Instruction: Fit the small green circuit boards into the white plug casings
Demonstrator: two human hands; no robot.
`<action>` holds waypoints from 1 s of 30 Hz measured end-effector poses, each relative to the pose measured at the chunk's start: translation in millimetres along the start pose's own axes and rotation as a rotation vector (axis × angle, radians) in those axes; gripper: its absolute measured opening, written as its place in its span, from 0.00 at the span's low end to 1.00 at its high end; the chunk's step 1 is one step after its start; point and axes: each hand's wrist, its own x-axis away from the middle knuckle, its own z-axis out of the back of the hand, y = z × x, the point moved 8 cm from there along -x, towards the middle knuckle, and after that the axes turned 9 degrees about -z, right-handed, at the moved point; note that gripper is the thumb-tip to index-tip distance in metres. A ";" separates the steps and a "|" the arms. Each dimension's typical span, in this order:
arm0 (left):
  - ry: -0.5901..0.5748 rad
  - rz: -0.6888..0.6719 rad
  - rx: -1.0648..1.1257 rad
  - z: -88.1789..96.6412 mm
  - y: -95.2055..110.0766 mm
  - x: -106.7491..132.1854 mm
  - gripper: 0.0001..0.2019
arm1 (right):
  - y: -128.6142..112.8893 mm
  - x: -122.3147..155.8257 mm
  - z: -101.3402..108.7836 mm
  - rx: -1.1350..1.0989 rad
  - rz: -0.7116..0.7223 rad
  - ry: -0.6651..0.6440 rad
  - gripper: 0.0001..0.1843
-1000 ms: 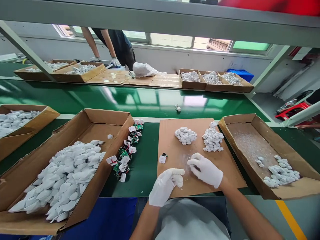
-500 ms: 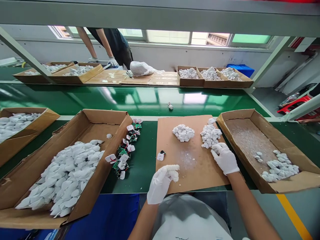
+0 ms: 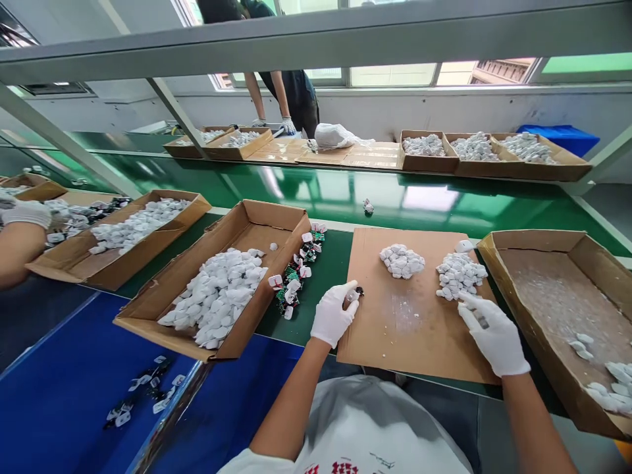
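Currently, left hand (image 3: 336, 316) curls thumb and fingers round a small dark-and-white part (image 3: 360, 291) at the left edge of the cardboard sheet (image 3: 419, 349). Right hand (image 3: 496, 334) is half-curled, at the near edge of the right white heap (image 3: 459, 273); whether it grips a piece, cannot tell.

The white-gloved left hand (image 3: 336, 313) hides most of a small black-and-white part (image 3: 360, 291); whether it is gripped or only touched cannot be told. The curled fingers of the white-gloved right hand (image 3: 492, 334) hide its palm. Right of it, a shallow brown cardboard tray (image 3: 536, 266) runs out of view. Far left of the left hand, another person's white-gloved hand (image 3: 28, 214) is cut off. Beyond both hands, a whitish clump (image 3: 368, 207) is too small to identify.
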 end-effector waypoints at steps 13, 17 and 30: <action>-0.087 -0.172 0.091 0.8 13.1 24.2 0.15 | -50.3 24.0 -23.8 -0.157 0.000 -0.117 0.14; -0.130 -0.195 0.112 4.8 22.9 27.4 0.15 | -113.2 34.1 -64.8 -0.344 0.095 -0.390 0.11; -0.090 0.139 0.023 -9.1 6.6 9.3 0.20 | -130.9 36.2 -102.2 -0.331 0.074 -0.416 0.11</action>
